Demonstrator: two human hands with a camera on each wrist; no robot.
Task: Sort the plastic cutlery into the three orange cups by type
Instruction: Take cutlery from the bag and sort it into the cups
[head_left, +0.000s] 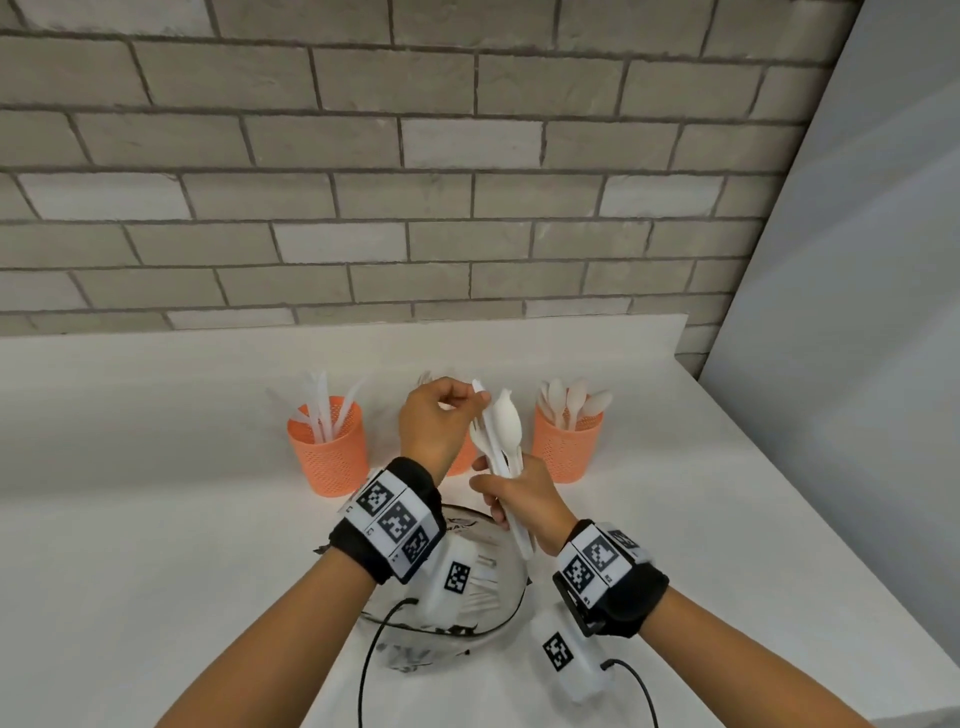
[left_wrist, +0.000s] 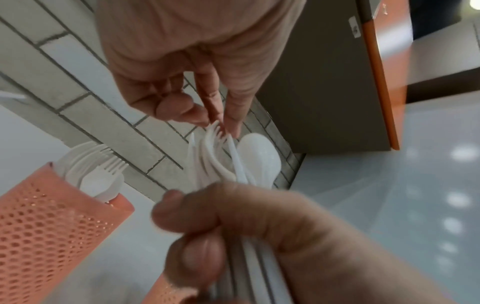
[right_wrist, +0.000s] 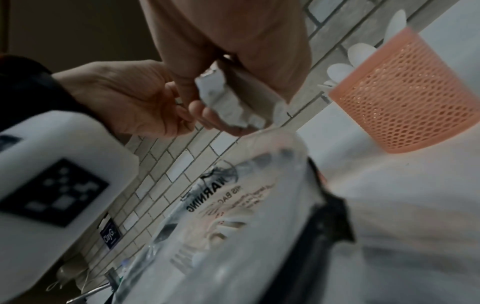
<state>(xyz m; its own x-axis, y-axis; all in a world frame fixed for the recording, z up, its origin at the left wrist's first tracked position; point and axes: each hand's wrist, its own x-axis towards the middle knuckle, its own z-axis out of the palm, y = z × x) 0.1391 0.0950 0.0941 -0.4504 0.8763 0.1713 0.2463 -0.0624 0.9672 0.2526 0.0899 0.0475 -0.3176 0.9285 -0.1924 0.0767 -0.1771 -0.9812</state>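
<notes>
Behind both hands, middle cup (head_left: 461, 464) mostly hidden; right hand (head_left: 524, 499) clenching cutlery bundle (head_left: 501, 431), left hand (head_left: 434, 418) pinching one piece.

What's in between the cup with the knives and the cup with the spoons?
In the head view, the middle orange cup stands there, mostly hidden behind the left hand, which picks at the cutlery bunch held by the right hand.

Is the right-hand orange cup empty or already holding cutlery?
Holding cutlery: the right orange cup stands upright with white spoons sticking bowl-up above its rim.
</notes>
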